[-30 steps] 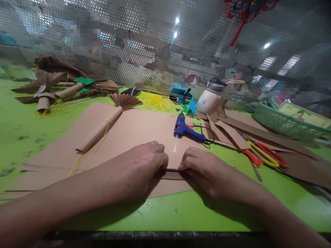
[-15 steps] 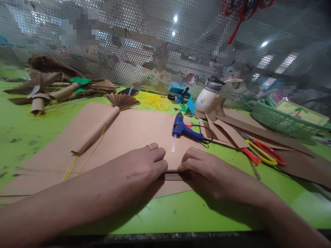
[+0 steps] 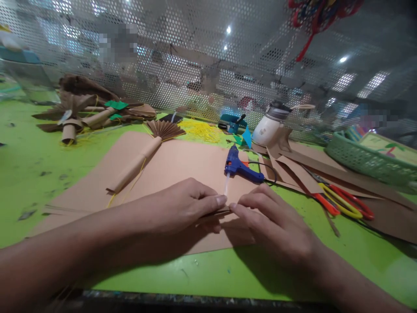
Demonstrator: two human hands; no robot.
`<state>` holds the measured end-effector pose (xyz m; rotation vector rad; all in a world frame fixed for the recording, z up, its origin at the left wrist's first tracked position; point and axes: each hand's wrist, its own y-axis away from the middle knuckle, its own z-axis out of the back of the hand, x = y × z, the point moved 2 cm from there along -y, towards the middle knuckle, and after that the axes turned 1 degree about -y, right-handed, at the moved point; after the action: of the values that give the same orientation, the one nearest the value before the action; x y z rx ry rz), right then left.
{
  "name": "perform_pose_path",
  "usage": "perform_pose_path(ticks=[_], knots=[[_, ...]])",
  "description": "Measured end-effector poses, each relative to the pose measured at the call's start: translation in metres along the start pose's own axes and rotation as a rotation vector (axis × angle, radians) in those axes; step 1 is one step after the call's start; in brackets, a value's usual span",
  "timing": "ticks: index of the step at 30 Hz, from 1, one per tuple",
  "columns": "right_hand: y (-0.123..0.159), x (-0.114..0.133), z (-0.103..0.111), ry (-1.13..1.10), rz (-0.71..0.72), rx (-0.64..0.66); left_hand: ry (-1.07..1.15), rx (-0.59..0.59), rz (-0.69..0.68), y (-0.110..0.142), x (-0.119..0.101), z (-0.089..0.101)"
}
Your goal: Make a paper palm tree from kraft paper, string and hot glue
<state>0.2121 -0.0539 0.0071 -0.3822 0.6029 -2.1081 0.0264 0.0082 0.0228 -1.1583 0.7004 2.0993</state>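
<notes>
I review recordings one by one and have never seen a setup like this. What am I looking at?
There is no machine: a person works with two bare hands, filmed by a head-worn camera looking forward and down. The left hand holds a thin brown paper strip; the right hand has its fingers at the strip's right end, their grip unclear. Beneath are large tan paper sheets on a bright green tabletop. Beyond the hands lie a blue glue gun and, to the left, a rolled brown paper tube with a pleated fan end. To the right are scissors with red and yellow handles and a green perforated basket.
</notes>
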Motion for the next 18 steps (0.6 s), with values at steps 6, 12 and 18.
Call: perform_pose_path(ticks=[6, 12, 18], knots=[[-0.001, 0.004, -0.001, 0.017, 0.015, -0.031, 0.142, 0.138, 0.076, 0.001, 0.005, -0.007], [0.001, -0.01, 0.002, -0.358, -0.268, -0.082, 0.002, 0.058, 0.151, 0.001, 0.01, -0.008], [-0.001, -0.015, 0.0, -0.539, -0.515, 0.017, -0.425, -0.106, -0.089, 0.005, 0.0, -0.017]])
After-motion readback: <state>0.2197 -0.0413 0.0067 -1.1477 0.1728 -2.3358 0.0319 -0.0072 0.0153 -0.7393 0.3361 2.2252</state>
